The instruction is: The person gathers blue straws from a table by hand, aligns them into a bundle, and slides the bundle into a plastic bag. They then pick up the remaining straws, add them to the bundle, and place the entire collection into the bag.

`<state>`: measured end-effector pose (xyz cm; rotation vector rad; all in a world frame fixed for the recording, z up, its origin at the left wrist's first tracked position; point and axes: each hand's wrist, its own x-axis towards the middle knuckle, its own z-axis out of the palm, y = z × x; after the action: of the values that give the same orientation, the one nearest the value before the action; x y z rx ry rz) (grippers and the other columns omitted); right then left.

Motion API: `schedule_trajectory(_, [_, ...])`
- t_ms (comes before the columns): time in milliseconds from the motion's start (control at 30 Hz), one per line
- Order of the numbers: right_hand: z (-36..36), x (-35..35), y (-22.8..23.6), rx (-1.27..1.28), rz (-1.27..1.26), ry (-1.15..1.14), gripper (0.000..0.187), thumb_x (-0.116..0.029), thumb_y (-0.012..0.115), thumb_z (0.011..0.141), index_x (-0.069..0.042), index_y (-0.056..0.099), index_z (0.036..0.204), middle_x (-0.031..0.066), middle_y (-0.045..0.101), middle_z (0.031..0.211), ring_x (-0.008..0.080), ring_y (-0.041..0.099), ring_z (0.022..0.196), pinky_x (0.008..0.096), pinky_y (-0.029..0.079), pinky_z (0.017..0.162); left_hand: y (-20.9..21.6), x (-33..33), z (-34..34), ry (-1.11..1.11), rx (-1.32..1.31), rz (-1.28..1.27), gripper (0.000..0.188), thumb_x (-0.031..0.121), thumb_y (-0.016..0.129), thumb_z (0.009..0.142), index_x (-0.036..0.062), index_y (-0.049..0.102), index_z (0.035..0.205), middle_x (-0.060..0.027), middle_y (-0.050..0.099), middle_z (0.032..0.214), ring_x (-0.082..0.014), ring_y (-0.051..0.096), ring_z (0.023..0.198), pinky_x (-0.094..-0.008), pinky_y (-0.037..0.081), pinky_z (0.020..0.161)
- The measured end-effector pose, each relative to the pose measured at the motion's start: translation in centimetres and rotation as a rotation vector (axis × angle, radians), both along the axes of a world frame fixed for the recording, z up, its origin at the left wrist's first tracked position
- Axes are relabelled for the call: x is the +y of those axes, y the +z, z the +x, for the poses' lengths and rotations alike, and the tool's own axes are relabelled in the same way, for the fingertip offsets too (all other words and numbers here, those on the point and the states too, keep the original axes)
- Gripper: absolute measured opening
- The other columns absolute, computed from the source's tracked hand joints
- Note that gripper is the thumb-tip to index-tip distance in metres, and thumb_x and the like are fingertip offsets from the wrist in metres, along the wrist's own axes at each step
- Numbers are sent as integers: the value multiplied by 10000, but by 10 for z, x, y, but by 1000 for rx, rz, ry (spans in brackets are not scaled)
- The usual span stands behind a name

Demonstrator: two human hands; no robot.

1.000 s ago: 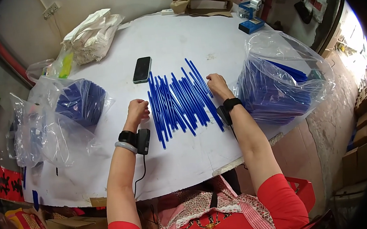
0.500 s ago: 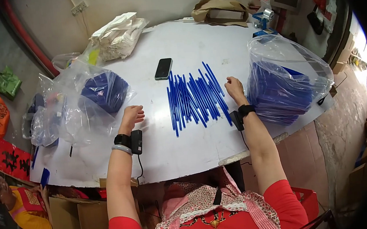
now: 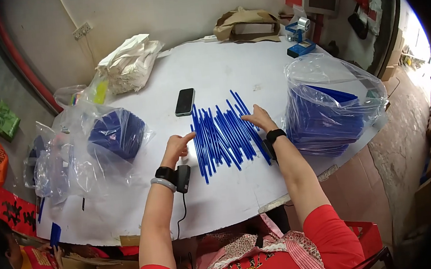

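Observation:
Many thin blue plastic sticks (image 3: 226, 138) lie loosely side by side on the white table (image 3: 232, 200), some of them slanted across others. At the left edge of this spread, my left hand (image 3: 177, 145) reaches in with its index finger stretched out, the tip at the outermost sticks. My right hand (image 3: 259, 118) is at the opposite side, fingers extended toward the upper right sticks and touching or nearly touching them. Neither hand grips anything that I can see. A black phone (image 3: 185, 101) rests just beyond the sticks on the left.
On the right stands a clear bag of stacked blue sheets (image 3: 323, 119). To the left are another blue stack (image 3: 117, 133) and crumpled clear bags (image 3: 70, 166). White bags (image 3: 130, 65), a brown paper bag (image 3: 246, 22) and a blue box (image 3: 300, 48) sit behind. Another person (image 3: 31, 266) is at lower left.
Both hands have moved inward to the sticks, the left hand rightward and the right hand leftward. The whole view has shifted slightly, with the table now lower in it.

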<state>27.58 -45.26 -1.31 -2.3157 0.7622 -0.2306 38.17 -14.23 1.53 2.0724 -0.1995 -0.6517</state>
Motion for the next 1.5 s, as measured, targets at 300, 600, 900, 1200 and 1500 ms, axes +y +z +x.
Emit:
schedule_trajectory(300, [32, 69, -17, -130, 440, 246, 627, -219, 808, 627, 53, 534, 1120, 212, 627, 1060, 272, 615, 983, 337, 479, 869, -19, -111, -7, 64, -188, 88, 613, 483, 760, 672, -105, 661, 815, -201, 666, 776, -274, 668, 678, -343, 530, 578])
schedule_trajectory(600, [21, 118, -31, -340, 691, 274, 582, -136, 768, 655, -4, 521, 1164, 124, 640, 1050, 215, 608, 957, 315, 474, 855, -23, -102, -30, 239, 223, -434, 433, 271, 805, 711, -62, 662, 949, -117, 671, 871, -195, 640, 719, -333, 520, 651])
schedule_trajectory(900, [3, 159, 69, -892, 177, 428, 806, -107, 712, 753, -70, 280, 1432, 227, 560, 1190, 345, 592, 1033, 381, 490, 884, 79, -64, -79, 197, -381, -1003, 524, 197, 795, 747, 13, 498, 1138, -69, 600, 1022, -154, 594, 892, -276, 503, 786])
schedule_trajectory(1200, [-15, 173, -24, -939, 1314, 582, 398, -326, 348, 994, -96, 424, 1310, 89, 542, 1198, 226, 556, 1076, 374, 475, 948, 16, -32, -111, 150, -609, -832, 627, 200, 847, 654, 64, 483, 1146, -62, 596, 1027, -157, 564, 959, -313, 469, 873])
schedule_trajectory(1500, [-20, 189, -30, -940, 1356, 587, 401, -338, 399, 988, -55, 473, 1262, 89, 557, 1167, 235, 563, 1062, 377, 474, 957, 18, -6, -131, 138, -641, -836, 626, 201, 834, 646, 65, 481, 1144, -96, 570, 1073, -204, 563, 1000, -338, 461, 908])
